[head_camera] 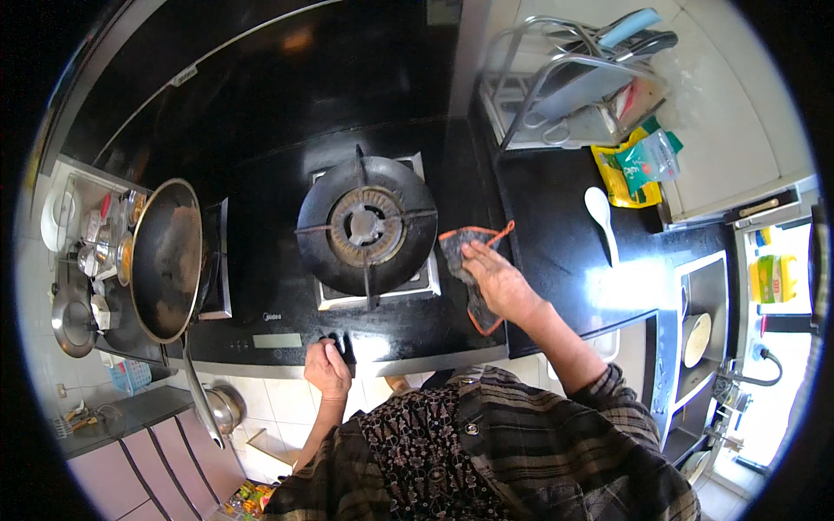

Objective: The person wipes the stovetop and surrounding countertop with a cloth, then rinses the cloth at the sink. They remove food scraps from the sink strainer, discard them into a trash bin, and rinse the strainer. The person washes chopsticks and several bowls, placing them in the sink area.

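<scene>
My right hand presses a dark grey cloth with orange edging and a hanging loop onto the black cooktop. The cloth lies bunched under the fingers, just right of the gas burner and its black pan support. My left hand is curled with the thumb uppermost at the cooktop's front edge. Dark control knobs are beside it, partly covered; the inside of this hand is hidden. Left of the burner, a wok sits tilted over another burner, its long handle reaching past the front edge.
A knife rack holds knives and scissors at the back right. Near it lie seasoning packets and a white spoon. A sink with a bowl stands far right. Jars and a metal lid crowd the left side.
</scene>
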Tool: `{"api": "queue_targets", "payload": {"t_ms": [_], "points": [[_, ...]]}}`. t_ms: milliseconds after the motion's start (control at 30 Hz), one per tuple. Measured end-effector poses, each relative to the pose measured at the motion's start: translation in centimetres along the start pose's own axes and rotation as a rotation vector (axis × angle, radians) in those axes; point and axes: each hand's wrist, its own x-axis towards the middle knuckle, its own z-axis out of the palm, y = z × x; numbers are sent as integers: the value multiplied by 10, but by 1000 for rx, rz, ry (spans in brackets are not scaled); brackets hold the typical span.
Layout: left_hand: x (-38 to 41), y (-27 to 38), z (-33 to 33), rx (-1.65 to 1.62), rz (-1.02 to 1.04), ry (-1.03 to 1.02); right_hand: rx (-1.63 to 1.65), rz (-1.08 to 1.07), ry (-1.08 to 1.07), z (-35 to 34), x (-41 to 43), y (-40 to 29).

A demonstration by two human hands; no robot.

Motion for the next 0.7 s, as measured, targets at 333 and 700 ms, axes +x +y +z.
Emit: {"api": "queue_targets", "payload": {"t_ms": [333,700], "points": [[4,-16,-16,-400,110,-104,-78,143,140,19,-7,-64],[-108,-116,-101,-793,-386,-282,-66,-163,-51,67,3,-160]]}}
